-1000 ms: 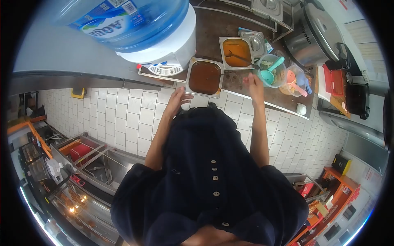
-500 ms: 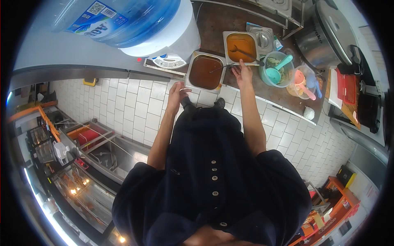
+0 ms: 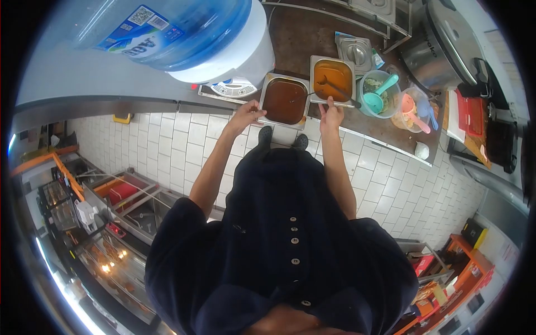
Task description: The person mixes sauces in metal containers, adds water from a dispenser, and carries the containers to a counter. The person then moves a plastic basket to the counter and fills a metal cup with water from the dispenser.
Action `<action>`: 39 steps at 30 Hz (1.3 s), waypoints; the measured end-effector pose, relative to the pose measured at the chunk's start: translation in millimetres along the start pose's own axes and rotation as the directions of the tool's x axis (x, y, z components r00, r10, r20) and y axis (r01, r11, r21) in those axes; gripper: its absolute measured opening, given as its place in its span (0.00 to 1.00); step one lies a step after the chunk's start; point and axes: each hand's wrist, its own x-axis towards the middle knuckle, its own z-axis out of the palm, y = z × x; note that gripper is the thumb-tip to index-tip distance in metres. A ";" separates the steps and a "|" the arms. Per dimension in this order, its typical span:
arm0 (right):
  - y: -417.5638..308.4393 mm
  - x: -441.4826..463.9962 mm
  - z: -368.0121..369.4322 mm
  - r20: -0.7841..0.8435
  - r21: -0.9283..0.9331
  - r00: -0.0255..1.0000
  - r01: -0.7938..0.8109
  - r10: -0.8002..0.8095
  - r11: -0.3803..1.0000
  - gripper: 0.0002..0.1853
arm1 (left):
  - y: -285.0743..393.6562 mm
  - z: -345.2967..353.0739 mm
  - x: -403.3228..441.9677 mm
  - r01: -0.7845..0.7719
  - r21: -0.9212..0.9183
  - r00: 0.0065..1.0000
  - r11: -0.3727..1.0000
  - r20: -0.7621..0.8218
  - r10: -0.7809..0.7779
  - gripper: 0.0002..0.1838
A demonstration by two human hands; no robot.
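A steel food pan of dark red-brown sauce [image 3: 285, 101] sits at the counter's front edge, a spoon handle reaching over its right rim. My left hand [image 3: 245, 118] is closed at its near left corner, fingers on the rim. Just right of it is a steel pan of orange sauce [image 3: 328, 71] with a dark-handled ladle [image 3: 338, 88] lying in it. My right hand [image 3: 333, 116] grips the near rim of this pan, thumb on top; the other fingers are partly hidden below the rim.
A water dispenser [image 3: 245, 56] with a blue bottle stands left. Beyond the orange pan lies a steel lid [image 3: 356, 51]. Tubs with a teal ladle [image 3: 373, 101] and a pink spoon [image 3: 412, 114] stand right, before a large steel cooker [image 3: 432, 53]. The counter's front edge [image 3: 385, 146] borders the tiled floor.
The orange sauce pan has come toward me, away from the lid, with my right hand at its rim. My left hand has moved in and closed on the dark sauce pan's corner.
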 end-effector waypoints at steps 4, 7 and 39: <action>13.4 -17.4 -15.6 -0.067 0.055 0.997 0.040 -0.036 0.998 0.14 | 3.0 3.6 2.2 0.018 -0.156 0.994 0.988 0.112 0.000 0.11; 15.4 -30.0 -25.6 -0.009 0.059 0.998 0.061 -0.060 0.996 0.14 | -1.4 3.9 -0.7 -0.086 -0.169 0.989 0.982 0.108 0.105 0.09; 72.4 -139.9 -1.9 0.093 -0.046 0.989 -0.111 0.115 0.993 0.14 | 7.0 -14.1 5.6 0.050 -0.164 0.980 0.985 0.196 -0.017 0.17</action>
